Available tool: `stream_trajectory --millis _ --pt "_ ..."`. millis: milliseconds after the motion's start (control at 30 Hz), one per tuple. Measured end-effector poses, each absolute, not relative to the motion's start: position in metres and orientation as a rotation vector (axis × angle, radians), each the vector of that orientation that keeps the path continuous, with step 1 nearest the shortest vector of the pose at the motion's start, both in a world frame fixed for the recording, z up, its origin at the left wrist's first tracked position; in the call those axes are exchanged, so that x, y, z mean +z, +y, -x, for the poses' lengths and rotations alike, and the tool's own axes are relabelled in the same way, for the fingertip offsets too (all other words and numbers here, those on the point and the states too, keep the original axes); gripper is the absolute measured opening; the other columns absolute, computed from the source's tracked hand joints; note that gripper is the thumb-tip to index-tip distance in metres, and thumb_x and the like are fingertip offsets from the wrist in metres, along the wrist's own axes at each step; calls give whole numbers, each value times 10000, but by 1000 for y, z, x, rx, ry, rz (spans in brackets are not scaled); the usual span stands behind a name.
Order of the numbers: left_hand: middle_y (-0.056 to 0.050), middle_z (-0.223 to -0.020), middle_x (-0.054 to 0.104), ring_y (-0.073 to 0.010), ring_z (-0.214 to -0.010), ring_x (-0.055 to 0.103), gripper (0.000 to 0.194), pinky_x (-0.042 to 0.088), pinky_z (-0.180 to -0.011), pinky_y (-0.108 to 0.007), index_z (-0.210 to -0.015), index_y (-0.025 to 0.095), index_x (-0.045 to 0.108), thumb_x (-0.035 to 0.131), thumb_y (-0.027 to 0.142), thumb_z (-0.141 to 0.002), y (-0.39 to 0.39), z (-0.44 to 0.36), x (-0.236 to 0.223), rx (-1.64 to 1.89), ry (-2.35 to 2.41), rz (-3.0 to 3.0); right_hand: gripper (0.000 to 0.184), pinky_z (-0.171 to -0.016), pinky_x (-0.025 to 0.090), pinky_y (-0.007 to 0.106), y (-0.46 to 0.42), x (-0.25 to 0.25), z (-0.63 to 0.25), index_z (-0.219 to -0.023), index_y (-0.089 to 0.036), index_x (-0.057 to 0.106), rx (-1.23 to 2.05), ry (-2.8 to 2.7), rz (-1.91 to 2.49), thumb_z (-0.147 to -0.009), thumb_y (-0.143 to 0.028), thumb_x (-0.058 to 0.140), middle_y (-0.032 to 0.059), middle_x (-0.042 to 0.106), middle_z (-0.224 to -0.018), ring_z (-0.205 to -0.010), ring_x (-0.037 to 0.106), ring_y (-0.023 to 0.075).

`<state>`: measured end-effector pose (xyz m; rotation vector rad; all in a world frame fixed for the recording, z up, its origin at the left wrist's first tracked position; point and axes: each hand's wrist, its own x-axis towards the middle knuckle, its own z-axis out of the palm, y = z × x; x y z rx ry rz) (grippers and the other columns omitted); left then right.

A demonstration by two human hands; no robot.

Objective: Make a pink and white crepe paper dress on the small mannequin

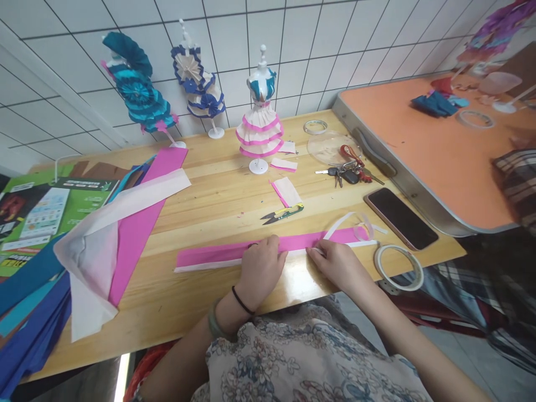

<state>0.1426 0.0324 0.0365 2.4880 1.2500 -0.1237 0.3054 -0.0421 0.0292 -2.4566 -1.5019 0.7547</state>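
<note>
A long pink crepe paper strip [218, 254] with a white band along its near edge lies crosswise on the table before me. My left hand [263, 263] rests on the middle of it, fingers curled and thumb at the near edge. Something small and dark peeks out by its knuckles. To its right, my right hand [338, 261] pinches the near edge, its fingertips partly hidden. A narrow white tape [338, 224] curls up from behind the right fingers toward a translucent ring [363, 228] on the strip's right end. Thread snips [282, 214] lie just beyond the strip.
Three small dress forms, teal [136, 89], blue [201, 92] and pink-white [260, 131], stand at the back. Pink and white paper [146, 204] lies left. Keys [347, 173], a phone [401, 218] and a tape roll [398, 268] lie right. An orange table [419, 145] adjoins; another person sits there.
</note>
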Motion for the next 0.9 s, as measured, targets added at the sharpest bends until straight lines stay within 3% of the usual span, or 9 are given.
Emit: stream_trajectory --millis 567,700,900 --pt "-101 -883 587 -266 -825 595 167 463 -654 -359 -934 157 523 385 247 -905 19 -148 38 -260 1261 -2687 281 -536 296 262 -51 31 -313 -753 -172 589 690 -1505 2536 -851 -340 387 100 656 -682 -636 593 218" --pt "-82 -894 556 -247 -883 538 157 454 -727 -365 -888 161 526 369 147 -892 13 -153 36 -111 954 -2828 287 -540 297 261 -51 31 -312 -765 -172 586 689 -1492 2532 -855 -348 378 105 661 -698 -652 598 220" --pt "-69 -953 523 -214 -920 493 240 450 -755 -339 -1095 152 487 415 283 -907 4 -168 25 31 630 -2810 271 -533 294 255 -49 29 -314 -694 -181 552 695 -1505 2510 -847 -335 390 90 642 -654 -612 582 200"
